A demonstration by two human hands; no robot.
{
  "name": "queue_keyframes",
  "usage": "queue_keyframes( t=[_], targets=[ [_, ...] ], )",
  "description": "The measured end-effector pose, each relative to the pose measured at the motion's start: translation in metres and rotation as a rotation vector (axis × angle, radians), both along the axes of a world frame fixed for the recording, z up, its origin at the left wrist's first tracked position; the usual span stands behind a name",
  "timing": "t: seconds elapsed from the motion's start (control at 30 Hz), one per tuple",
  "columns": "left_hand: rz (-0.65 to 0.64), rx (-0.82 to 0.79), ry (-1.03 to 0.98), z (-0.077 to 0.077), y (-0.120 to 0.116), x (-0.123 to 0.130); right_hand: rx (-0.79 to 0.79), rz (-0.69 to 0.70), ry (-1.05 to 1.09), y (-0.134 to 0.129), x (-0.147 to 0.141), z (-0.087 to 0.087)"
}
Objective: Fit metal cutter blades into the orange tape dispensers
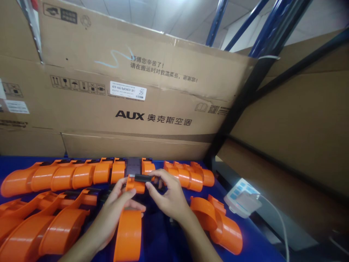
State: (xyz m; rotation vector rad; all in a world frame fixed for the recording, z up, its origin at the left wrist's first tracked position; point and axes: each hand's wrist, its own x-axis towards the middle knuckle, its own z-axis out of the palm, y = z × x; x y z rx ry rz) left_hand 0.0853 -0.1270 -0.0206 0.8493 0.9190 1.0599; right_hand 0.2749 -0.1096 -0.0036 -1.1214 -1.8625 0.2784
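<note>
An orange tape dispenser (129, 233), as it looks from its rounded plastic body, is held by my left hand (116, 202). My left fingers wrap round its narrow upper part, and the wide curved part hangs below them. Across the top of the dispenser lies a short black cylindrical piece (143, 178) with a pale, metallic-looking left end. My right hand (167, 191) pinches this piece at its right end with thumb and fingers. Whether the piece is fixed to the dispenser I cannot tell.
Rows of orange dispensers (62, 177) stand on the blue surface (163, 236) at the back and left; more (227, 233) lie at the right. A large cardboard box (89, 116) stands behind. To the right are a power strip (242, 198) with a white cable and a dark rack post (231, 120).
</note>
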Motion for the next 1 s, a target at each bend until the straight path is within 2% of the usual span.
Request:
queue_keyframes(
  t=[0.17,0.47,0.63,0.8,0.9,1.0],
  targets=[
    [-0.003,0.081,-0.010,-0.008,0.003,0.001,0.011,0.044,-0.006,0.000,-0.003,0.001],
    [-0.005,0.114,0.009,-0.018,0.005,0.000,0.035,0.116,-0.072,-0.001,-0.005,0.001],
    [0.005,0.107,-0.028,-0.010,0.004,0.001,-0.011,0.159,-0.101,-0.002,-0.005,-0.001],
    [0.043,0.010,-0.077,-0.001,0.001,-0.003,-0.014,0.074,-0.105,-0.005,0.004,0.009],
    [0.068,-0.028,-0.120,-0.002,0.003,-0.006,-0.077,0.066,-0.283,-0.010,0.011,0.020],
    [0.044,-0.023,-0.141,-0.004,0.005,-0.006,-0.217,0.152,-0.494,-0.017,0.014,0.026]
  ],
)
